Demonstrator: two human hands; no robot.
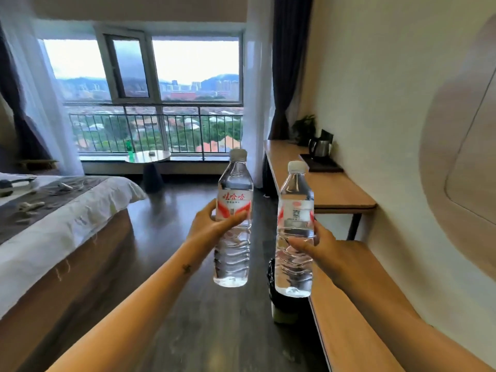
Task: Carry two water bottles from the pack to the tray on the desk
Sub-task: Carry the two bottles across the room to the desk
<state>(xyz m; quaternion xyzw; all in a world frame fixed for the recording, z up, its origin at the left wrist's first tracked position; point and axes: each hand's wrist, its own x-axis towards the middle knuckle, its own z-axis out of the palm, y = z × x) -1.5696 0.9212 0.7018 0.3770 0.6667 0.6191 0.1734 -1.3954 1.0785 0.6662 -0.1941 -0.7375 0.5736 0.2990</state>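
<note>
I hold two clear water bottles with white caps and red-and-white labels, both upright above the dark floor. My left hand grips the left bottle around its middle. My right hand grips the right bottle just below its label. Ahead on the right, a dark tray lies on the wooden desk with a steel kettle standing on it. The pack of bottles is out of view.
A bed with a grey runner fills the left side. A low wooden bench runs along the right wall, a black bag beside it. A round table with a green bottle stands by the window.
</note>
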